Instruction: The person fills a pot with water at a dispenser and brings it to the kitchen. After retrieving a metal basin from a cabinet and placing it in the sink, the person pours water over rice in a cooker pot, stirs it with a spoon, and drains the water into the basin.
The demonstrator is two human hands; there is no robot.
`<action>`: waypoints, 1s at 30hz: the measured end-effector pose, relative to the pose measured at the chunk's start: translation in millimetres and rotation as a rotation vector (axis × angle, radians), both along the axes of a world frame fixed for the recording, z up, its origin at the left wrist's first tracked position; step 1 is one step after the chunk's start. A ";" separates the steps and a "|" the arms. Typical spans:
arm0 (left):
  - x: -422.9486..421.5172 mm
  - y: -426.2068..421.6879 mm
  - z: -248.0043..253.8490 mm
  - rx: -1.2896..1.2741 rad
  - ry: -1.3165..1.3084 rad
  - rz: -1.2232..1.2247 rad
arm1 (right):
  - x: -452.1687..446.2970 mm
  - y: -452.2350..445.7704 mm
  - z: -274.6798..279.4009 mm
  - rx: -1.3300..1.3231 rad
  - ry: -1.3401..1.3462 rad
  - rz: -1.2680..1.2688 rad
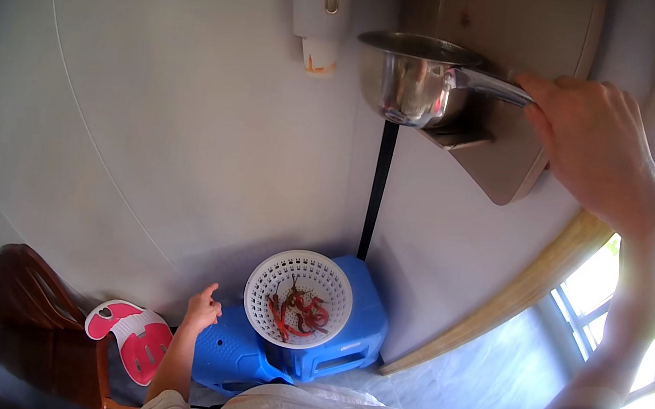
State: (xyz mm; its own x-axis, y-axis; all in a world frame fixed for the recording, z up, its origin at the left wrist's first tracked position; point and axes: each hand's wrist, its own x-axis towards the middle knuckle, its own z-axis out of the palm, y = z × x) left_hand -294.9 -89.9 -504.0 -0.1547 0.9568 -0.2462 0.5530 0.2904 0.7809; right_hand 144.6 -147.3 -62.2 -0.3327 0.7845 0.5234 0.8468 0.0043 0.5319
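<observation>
gripping saucepan (pixel 410 89) handle in right hand (pixel 602 149), holding upright beside wall-mounted unit (pixel 510 161); extending an empty left hand's (pixel 204 309) finger near white colander (pixel 254 296); finding red pieces (pixel 317 316) already inside; seeing no pouring, leaving saucepan contents unconfirmed.

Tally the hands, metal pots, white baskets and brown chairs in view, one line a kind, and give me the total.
Hands: 2 (left hand, right hand)
Pot: 1
Basket: 1
Chair: 1
Total: 5
</observation>
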 end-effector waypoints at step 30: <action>150.7 57.8 405.4 1.299 0.199 -0.446 | 5.4 2.3 -1.6 0.079 -0.026 0.151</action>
State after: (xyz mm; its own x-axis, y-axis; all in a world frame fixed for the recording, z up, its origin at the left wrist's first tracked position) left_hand -144.2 -32.1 -98.5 0.2945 0.4578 0.8389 0.5381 -0.8049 0.2504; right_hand 150.0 -145.0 -63.8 -0.4578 0.6813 0.5711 0.8255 0.0872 0.5576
